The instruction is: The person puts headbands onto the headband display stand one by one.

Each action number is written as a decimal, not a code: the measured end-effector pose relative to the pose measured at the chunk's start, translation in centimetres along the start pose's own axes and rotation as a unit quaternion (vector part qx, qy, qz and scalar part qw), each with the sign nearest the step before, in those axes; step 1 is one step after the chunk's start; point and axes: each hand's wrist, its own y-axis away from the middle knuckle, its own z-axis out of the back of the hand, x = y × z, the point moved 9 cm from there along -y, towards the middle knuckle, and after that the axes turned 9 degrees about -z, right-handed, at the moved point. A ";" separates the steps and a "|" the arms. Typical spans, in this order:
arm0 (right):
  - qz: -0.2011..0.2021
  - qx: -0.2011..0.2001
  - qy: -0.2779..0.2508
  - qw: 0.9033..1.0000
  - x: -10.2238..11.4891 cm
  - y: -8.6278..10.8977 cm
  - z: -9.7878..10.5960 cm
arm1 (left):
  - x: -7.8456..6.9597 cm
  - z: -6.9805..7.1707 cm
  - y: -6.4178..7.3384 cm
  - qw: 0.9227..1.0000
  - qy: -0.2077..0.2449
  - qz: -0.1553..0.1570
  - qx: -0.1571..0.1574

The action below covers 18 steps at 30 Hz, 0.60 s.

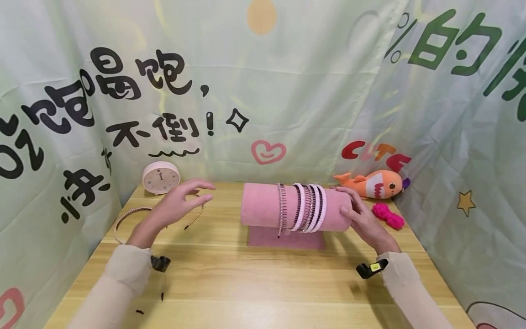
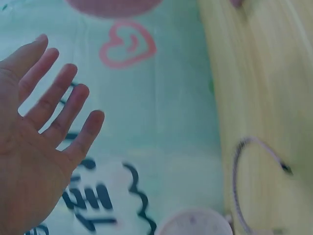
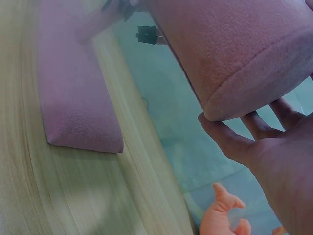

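Observation:
A pink plush headband stand, a thick horizontal roll on a flat base, stands in the middle of the table. Several headbands, white, dark and beaded, sit around its roll. My right hand holds the roll's right end, thumb in front and fingers behind; in the right wrist view its fingertips touch the end of the roll. To the left of the stand, my left hand hovers with fingers spread and nothing in it. Below and behind it lie a thin headband and a paler headband, both partly hidden.
A round pink clock stands at the back left. An orange plush shark and a bright pink bow lie at the back right. A small dark piece lies near the front left. Printed curtains enclose the table.

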 end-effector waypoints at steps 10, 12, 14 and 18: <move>0.003 -0.002 0.001 1.000 -0.1 -0.1 0.1 | 4.9 4.6 6.8 0.995 -0.055 0.081 -0.030; 0.001 -0.003 -0.001 1.000 -0.1 -0.1 0.1 | 5.9 5.2 8.2 0.993 -0.056 0.096 -0.032; 0.001 -0.003 -0.004 1.000 0.0 -0.1 0.1 | 6.7 5.7 9.4 0.994 -0.049 0.096 -0.033; 0.001 -0.001 -0.008 1.000 0.0 -0.1 0.1 | 7.8 6.0 11.6 0.995 -0.042 0.088 -0.023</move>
